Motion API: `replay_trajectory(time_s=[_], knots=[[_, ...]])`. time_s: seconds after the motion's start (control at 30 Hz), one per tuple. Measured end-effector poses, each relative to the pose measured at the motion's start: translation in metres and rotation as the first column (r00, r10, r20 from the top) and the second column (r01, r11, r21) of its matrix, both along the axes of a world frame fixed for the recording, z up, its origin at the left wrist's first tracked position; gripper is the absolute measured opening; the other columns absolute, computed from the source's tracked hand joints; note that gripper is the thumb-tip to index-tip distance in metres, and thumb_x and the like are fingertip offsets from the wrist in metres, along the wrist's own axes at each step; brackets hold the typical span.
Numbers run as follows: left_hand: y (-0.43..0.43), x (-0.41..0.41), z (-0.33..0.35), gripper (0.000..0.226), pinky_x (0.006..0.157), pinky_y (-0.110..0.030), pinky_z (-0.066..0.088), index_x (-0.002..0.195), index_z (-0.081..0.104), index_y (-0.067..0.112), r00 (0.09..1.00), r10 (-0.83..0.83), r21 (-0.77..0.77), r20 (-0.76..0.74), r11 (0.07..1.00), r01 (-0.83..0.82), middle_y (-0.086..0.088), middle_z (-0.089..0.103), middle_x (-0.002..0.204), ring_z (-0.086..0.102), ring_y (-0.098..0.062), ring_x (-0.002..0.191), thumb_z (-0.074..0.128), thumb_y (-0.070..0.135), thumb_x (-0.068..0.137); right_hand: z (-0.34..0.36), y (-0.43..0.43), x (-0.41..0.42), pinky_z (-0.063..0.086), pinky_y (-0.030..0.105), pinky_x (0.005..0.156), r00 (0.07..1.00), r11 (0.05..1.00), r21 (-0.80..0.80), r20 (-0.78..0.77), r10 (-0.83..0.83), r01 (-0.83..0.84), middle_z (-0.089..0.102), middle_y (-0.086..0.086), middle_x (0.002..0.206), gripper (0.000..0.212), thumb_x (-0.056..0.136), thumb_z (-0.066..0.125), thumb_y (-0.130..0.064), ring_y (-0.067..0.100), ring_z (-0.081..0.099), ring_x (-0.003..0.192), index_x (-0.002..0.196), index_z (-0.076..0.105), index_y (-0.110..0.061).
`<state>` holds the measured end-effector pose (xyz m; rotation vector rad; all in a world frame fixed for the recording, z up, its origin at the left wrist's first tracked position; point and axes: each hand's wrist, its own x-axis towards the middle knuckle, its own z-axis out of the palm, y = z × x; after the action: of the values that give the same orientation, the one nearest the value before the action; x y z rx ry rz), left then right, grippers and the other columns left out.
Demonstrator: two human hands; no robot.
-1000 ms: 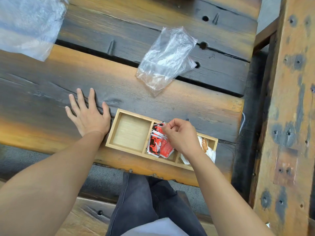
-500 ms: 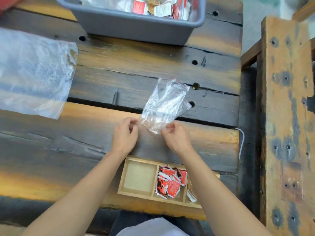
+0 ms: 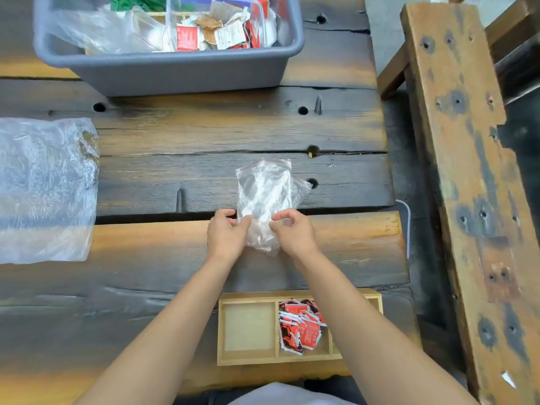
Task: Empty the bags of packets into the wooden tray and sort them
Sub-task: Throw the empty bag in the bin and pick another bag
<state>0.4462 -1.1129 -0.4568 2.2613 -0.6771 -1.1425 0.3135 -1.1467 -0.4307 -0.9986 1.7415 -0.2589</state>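
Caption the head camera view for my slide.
Left hand and right hand pinch a clear zip bag beyond the wooden tray of red packets.

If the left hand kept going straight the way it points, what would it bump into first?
The small clear plastic zip bag, which the left hand pinches at its near end. Beyond that, probably the grey plastic tub farther away, though depth is hard to judge.

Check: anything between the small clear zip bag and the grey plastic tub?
Nothing: only bare dark wooden table planks separate small clear zip bag from grey plastic tub, per head view.
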Motion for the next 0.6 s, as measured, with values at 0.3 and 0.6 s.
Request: replay_trajectory(time_s=[0.3,0.6], knots=[[0.01,-0.043,0.033,0.016,0.066,-0.026,0.051,0.073,0.066,0.013,0.913,0.155,-0.051,-0.378,0.981,-0.188,-0.008,0.069,0.076,0.064,-0.021,0.07,0.071,0.005,0.086,0.015,0.017,-0.039,0.059,0.038,0.081,0.96,0.985,-0.088,0.253,-0.121,0.147,0.068,-0.008,0.105,0.05,0.08,0.069,-0.011,0.017,0.07,0.084,0.117,0.054,-0.04],[-0.009,-0.185,0.054,0.012,0.07,-0.029,0.055,0.093,0.067,0.013,0.927,0.053,-0.138,-0.372,0.984,-0.112,-0.004,0.074,0.101,0.068,-0.015,0.077,0.072,0.004,0.086,0.028,-0.003,-0.193,0.059,0.043,0.086,0.879,0.965,0.058,0.402,-0.258,0.257,0.075,0.005,0.104,0.027,0.086,0.068,-0.008,0.022,0.072,0.093,0.112,0.067,-0.014]])
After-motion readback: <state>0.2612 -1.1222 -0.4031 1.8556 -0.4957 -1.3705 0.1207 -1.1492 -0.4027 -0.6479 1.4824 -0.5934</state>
